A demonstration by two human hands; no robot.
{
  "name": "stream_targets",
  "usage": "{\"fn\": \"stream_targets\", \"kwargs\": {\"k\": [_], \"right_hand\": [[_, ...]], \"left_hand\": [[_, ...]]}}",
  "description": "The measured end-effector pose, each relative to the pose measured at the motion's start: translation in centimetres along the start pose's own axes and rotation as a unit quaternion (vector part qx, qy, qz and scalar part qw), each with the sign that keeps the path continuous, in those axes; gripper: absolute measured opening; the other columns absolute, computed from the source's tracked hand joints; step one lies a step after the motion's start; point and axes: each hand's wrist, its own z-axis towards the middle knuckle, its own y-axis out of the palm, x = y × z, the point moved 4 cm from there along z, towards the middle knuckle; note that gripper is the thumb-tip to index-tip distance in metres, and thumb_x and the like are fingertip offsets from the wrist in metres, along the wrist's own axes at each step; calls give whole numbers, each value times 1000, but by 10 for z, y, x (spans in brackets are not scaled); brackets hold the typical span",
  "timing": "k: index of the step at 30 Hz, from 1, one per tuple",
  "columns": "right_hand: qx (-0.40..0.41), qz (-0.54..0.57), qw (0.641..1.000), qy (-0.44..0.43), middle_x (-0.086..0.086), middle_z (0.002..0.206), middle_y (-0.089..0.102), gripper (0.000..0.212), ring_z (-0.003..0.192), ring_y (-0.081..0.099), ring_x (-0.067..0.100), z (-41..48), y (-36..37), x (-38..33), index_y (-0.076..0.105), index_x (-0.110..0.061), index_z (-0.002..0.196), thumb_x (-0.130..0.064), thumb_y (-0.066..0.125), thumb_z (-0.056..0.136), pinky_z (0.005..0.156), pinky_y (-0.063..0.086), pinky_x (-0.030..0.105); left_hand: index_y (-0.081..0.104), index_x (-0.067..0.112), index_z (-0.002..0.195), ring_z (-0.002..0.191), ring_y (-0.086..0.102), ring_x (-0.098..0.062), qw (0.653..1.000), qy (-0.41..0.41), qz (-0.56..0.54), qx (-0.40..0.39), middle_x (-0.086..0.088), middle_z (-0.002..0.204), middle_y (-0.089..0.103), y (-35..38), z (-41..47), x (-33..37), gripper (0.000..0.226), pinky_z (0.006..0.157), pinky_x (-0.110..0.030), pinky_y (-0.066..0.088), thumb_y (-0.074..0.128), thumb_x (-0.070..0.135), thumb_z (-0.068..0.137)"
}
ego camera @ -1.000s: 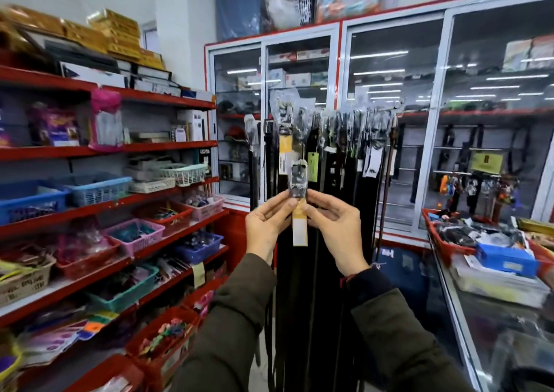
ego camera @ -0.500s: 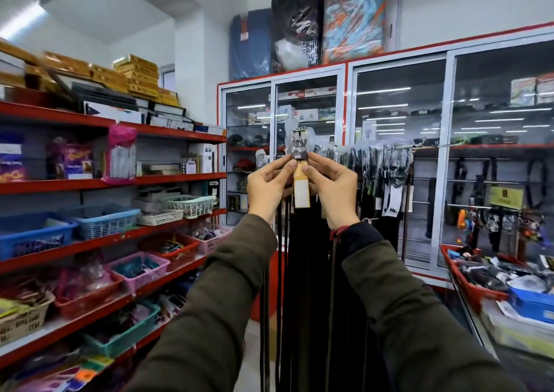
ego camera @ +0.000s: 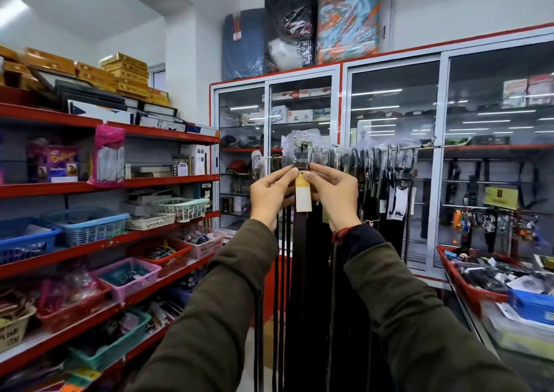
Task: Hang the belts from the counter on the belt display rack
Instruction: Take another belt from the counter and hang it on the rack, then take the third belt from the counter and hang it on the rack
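**Both hands up at the rack, pinching one belt**

Left hand [ego camera: 271, 195] raised to about head height, palm turned inward, thumb and fingertips closed on the left edge of the belt [ego camera: 300, 241] just under its buckle [ego camera: 300, 155]. Right hand [ego camera: 335, 193] mirrored on the other side, same closed pinch, thin red thread around the wrist. Both arms stretched forward and up, olive sleeves, elbows a little bent.

Buckle wrapped in clear plastic, sitting right above the fingertips and level with the rail of the belt display rack [ego camera: 419, 147]. Can't tell if it's hooked on. Yellow-and-white tag [ego camera: 302, 195] dangling between the two hands. Dark strap dropping straight down between the forearms, in among other hanging belts [ego camera: 386, 181] on the same rail.

Further out: red shelves [ego camera: 168, 135] with plastic baskets on the left, glass-door cabinet [ego camera: 392, 157] behind the rack, surface [ego camera: 476, 313] at lower right with a red tray [ego camera: 467, 286] full of stuff.
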Motion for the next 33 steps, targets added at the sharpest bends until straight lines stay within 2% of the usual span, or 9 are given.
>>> {"fn": "stream_targets", "kwargs": {"k": [4,6,8,9,11,13,16,24,33], "right_hand": [[3,-60,998,-31,17,113,77,28,107,75,30,5,-3,8,73,-5,119,-4,71,90,94,61,50],[11,-105,992,-64,9,112,78,27,98,75,20,2,-8,14,74,-13,119,-7,66,94,88,63,36],[39,-184,975,-120,0,110,77,25,84,68,4,-6,-18,20,75,-22,118,-17,64,96,80,56,15],[54,-211,965,-143,-3,110,76,24,82,64,0,-11,-24,24,75,-24,117,-20,63,96,78,53,13],[77,-242,952,-169,-5,109,71,25,85,62,6,-22,-40,36,72,-24,120,-22,58,99,83,54,25],[96,-279,938,-182,-3,114,66,27,100,62,16,-34,-56,48,67,-24,125,-23,54,101,93,53,34],[118,-351,908,-197,-1,134,58,37,125,54,17,-55,-87,62,56,-23,139,-25,50,102,107,44,30],[102,-525,833,-143,1,163,35,46,157,23,25,-113,-193,101,43,-23,150,-26,48,104,128,17,48],[105,-659,745,-6,6,165,33,53,157,22,30,-196,-347,129,42,-20,152,-25,53,100,128,10,55]], "left_hand": [[71,2,125,89,76,-25,997,48,61,13,-15,102,76,1,6,-8,33,69,-29,64,73,11,93],[69,5,127,99,74,-26,980,125,153,35,-17,112,75,-1,3,-12,33,84,-31,63,71,8,94],[66,12,133,104,70,-17,942,215,252,46,-10,127,67,0,-8,-16,39,92,-24,59,67,6,95],[62,15,138,112,65,-14,924,249,288,42,-7,136,59,1,-15,-20,43,98,-22,55,64,5,96],[54,20,145,134,48,-11,876,310,368,29,-2,150,43,6,-29,-33,51,116,-25,39,58,5,96],[46,22,151,152,29,-19,800,368,473,24,-2,162,33,13,-45,-50,58,128,-37,22,54,8,95],[38,26,155,160,10,-26,739,397,544,-23,-1,170,22,30,-69,-83,60,130,-49,8,50,16,97],[33,25,157,161,2,-22,776,326,526,-122,1,171,15,73,-136,-180,61,131,-44,-2,51,18,98],[29,23,159,161,5,-25,786,241,507,-260,-2,171,15,147,-231,-291,64,130,-50,6,51,22,99]]}}
